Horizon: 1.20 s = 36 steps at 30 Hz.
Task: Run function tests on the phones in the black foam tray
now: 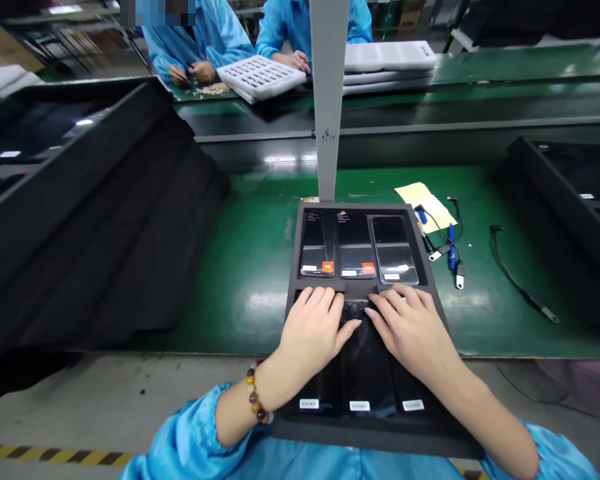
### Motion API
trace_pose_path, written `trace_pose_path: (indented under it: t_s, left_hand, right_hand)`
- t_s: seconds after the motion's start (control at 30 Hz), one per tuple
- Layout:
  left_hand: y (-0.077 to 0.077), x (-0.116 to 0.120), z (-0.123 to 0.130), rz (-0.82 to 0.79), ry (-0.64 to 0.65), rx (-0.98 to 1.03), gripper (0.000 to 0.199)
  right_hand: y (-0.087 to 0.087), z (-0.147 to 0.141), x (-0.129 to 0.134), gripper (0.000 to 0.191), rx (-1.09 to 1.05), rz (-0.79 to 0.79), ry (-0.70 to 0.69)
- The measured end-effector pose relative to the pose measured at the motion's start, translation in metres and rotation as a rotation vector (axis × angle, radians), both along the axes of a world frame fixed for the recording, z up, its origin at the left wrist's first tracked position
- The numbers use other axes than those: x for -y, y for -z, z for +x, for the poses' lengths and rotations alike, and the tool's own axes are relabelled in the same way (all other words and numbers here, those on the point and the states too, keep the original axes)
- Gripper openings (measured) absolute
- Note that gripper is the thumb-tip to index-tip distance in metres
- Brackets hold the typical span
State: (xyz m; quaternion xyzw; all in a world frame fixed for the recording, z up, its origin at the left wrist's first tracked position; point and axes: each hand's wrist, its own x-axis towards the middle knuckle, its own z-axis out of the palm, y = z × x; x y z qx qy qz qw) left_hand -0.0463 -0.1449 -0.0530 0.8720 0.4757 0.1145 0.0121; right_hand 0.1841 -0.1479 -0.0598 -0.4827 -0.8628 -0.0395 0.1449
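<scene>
In front of me a black foam tray (pixel 375 435) holds smartphones in two rows. My left hand (pixel 310 330) lies over the upper end of the front left phone (pixel 325 387), fingers stretched towards the divider and thumb pointing inward. Mirroring it, my right hand (pixel 413 330) rests over the front right phone (pixel 410 383) with fingers extended. Between the two hands lies the front middle phone (pixel 369 373), dark, with a white label. The back row has a left phone (pixel 318 243) and a middle phone (pixel 357 245) with orange stickers, and a right phone (pixel 394 247).
Stacked black trays (pixel 130 200) stand at the left, another black tray (pixel 575 180) at the right. Short cables (pixel 517 283), a blue pen (pixel 451 247) and yellow paper (pixel 420 195) lie right of my tray. A grey post (pixel 329 100) rises behind it. Co-workers sit opposite beside white trays (pixel 263 77).
</scene>
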Motion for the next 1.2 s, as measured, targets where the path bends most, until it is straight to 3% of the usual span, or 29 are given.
trace_pose_path:
  t_s: [0.3, 0.5, 0.7, 0.9, 1.07, 1.2]
  left_hand:
    - [0.000, -0.004, 0.010, -0.038, -0.059, 0.027, 0.028]
    - [-0.002, -0.003, 0.018, -0.050, -0.047, -0.033, 0.032]
    - [-0.006, -0.007, 0.025, -0.187, -0.074, -0.066, 0.017]
    - [-0.001, -0.010, 0.024, -0.230, -0.046, -0.017, 0.016]
    - [-0.013, -0.016, 0.019, -0.299, -0.029, -0.007, 0.018]
    - [-0.027, -0.022, 0.013, -0.394, -0.033, -0.025, 0.024]
  right_hand:
    - [-0.001, -0.017, 0.008, 0.024, 0.073, 0.070, 0.083]
    - [-0.004, -0.002, 0.026, 0.032, 0.031, 0.046, 0.125]
    - [-0.004, 0.008, 0.013, 0.032, 0.023, 0.027, 0.160]
    - [0.002, 0.002, 0.011, 0.032, 0.006, 0.014, 0.101]
    - [0.003, -0.002, 0.007, 0.037, -0.028, 0.047, 0.084]
    - [-0.002, -0.002, -0.006, 0.042, -0.055, 0.028, -0.011]
